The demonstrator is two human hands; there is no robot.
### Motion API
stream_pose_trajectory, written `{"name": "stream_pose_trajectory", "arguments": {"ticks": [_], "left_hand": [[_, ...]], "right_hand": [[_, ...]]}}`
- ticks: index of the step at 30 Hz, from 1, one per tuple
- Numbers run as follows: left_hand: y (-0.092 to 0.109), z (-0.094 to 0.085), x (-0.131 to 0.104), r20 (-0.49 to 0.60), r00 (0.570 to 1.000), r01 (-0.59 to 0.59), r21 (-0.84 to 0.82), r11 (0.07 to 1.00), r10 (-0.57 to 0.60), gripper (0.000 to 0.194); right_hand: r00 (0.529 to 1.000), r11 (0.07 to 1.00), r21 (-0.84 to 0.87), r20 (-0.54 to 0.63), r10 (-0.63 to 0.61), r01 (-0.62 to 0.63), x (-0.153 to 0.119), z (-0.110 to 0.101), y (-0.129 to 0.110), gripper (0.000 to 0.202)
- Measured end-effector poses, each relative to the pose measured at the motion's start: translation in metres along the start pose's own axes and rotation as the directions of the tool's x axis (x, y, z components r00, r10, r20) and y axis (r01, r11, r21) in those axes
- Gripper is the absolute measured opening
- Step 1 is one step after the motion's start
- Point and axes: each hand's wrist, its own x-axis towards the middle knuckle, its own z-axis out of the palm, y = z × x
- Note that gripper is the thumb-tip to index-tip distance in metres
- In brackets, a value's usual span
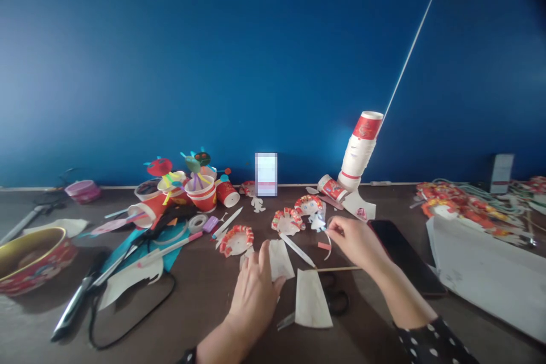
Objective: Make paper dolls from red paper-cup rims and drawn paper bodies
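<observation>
My left hand (255,290) rests low over the table, fingers stretched forward and thumb apart, beside a piece of white paper (281,259). The thumb reaches the paper's lower edge. My right hand (356,242) has its thumb and fingertips pinched together; what they hold, if anything, is too small to make out. Close to those fingertips are a small white and blue paper cutout (317,221) and a thin curved white strip (329,247). A white pen (297,250) lies between my hands, above a cut cup-paper piece (313,298) that partly covers black-handled scissors (339,302).
Red-and-white paper rings (237,240) lie ahead. Paper cups (200,193) with colourful figures stand at left, near a hot glue gun (74,301) and a red bowl (38,264). A leaning cup stack (359,151), black phone (405,256) and white sheets (486,273) are at right.
</observation>
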Motion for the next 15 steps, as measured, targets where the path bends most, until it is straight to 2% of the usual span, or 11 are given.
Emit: {"name": "stream_pose_trajectory", "arguments": {"ticks": [2,4,6,11,15], "left_hand": [[0.0,0.001,0.001,0.003,1.0,0.01,-0.018,1.0,-0.01,0.062],[-0.003,0.004,0.002,-0.007,1.0,0.02,-0.056,0.998,-0.02,0.062],[-0.007,0.006,0.005,-0.027,0.999,0.02,-0.107,0.994,-0.023,0.062],[-0.015,0.009,0.01,-0.049,0.999,-0.005,-0.238,0.971,-0.007,0.061],[-0.018,0.006,0.014,-0.069,0.996,0.024,-0.341,0.94,-0.051,0.059]], "right_hand": [[0.992,0.999,0.012,0.118,-0.052,0.051,-0.008,-0.011,0.005,0.017],[0.958,0.992,0.059,0.261,-0.121,0.109,-0.02,-0.016,0.005,0.014],[0.914,0.98,0.067,0.353,-0.2,0.188,-0.033,-0.015,0.003,0.017],[0.888,0.962,-0.012,0.389,-0.246,0.272,-0.053,-0.002,-0.005,0.03],[0.867,0.927,-0.036,0.37,-0.334,0.372,-0.055,0.006,-0.009,0.029]]}}
